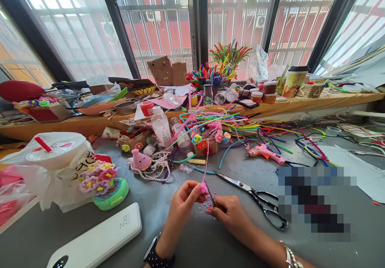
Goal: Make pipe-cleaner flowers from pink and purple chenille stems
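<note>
My left hand [184, 204] pinches a small fuzzy pink pipe-cleaner piece [204, 188] between thumb and fingers, near the middle of the table. A thin pink strand [207, 161] runs upward from it. Close against the piece, my right hand [231, 212] grips slim dark small scissors [213, 204], blades pointing up beside the pink fuzz; their handles are mostly hidden by my fingers. Tiny coloured trimmings [207, 206] lie under both hands. Large black-handled scissors [251, 191] rest on the table just right of my right hand.
A white power bank [99, 238] and a green flower pot ornament [112, 193] lie left. Behind are a pink pearl-strung figure [140, 160], bottles [161, 129], a flower basket [206, 147], loose pipe cleaners [234, 125] and a pink glue gun [267, 154]. A pixelated patch covers the right.
</note>
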A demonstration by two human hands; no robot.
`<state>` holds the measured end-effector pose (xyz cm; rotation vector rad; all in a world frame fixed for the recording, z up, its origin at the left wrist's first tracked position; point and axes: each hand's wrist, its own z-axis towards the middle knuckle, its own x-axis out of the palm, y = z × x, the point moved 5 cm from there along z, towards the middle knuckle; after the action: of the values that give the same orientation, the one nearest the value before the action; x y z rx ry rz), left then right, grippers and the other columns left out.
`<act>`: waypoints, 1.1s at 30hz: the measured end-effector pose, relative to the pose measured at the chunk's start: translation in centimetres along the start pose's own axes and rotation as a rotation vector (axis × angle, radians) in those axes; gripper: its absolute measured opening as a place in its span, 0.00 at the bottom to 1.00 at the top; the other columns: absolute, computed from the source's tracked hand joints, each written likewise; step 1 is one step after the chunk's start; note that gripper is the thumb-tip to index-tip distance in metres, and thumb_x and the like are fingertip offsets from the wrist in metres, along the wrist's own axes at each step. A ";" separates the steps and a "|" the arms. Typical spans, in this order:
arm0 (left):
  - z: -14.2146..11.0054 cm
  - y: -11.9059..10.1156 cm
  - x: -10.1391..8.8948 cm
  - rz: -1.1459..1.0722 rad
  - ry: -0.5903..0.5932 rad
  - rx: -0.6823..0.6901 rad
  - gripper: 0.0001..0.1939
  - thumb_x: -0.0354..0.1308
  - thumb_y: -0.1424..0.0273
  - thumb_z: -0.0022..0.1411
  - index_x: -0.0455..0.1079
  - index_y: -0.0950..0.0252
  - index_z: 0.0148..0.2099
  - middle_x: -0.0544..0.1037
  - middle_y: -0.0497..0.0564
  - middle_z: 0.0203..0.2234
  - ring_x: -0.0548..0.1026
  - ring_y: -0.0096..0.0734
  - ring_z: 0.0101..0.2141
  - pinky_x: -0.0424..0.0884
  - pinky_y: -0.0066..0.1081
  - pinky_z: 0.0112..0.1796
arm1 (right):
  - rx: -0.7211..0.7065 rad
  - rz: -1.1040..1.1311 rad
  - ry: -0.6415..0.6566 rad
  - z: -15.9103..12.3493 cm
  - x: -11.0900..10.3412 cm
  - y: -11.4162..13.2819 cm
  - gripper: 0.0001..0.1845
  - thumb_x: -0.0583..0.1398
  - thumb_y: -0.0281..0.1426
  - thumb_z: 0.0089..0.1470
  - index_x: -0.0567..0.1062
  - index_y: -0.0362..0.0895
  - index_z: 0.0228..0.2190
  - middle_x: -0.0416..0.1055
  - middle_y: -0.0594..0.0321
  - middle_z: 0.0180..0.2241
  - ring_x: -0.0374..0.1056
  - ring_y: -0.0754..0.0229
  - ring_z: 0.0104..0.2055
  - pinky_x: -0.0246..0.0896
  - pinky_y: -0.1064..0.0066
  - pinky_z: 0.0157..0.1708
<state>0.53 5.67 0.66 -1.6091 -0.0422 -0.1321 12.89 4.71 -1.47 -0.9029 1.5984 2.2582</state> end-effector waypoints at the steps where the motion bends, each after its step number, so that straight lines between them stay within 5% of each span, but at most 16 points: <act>1: 0.0 0.0 0.0 -0.002 0.002 -0.002 0.13 0.57 0.61 0.47 0.66 0.67 0.27 0.71 0.47 0.19 0.70 0.28 0.23 0.68 0.27 0.27 | 0.000 0.002 0.006 0.0 0.0 0.1 0.20 0.54 0.38 0.48 0.60 0.41 0.12 0.52 0.71 0.13 0.47 0.70 0.17 0.40 0.77 0.18; 33: -0.6 -0.2 0.6 -0.158 0.041 -0.060 0.10 0.56 0.64 0.49 0.68 0.68 0.28 0.71 0.45 0.17 0.68 0.24 0.22 0.66 0.23 0.27 | -0.024 0.005 0.042 -0.1 0.0 0.4 0.21 0.53 0.40 0.49 0.56 0.42 0.13 0.49 0.72 0.13 0.45 0.69 0.18 0.39 0.77 0.18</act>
<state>1.11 5.07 0.98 -1.6617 -0.1345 -0.2912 12.75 4.43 -1.15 -0.9595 1.5960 2.2813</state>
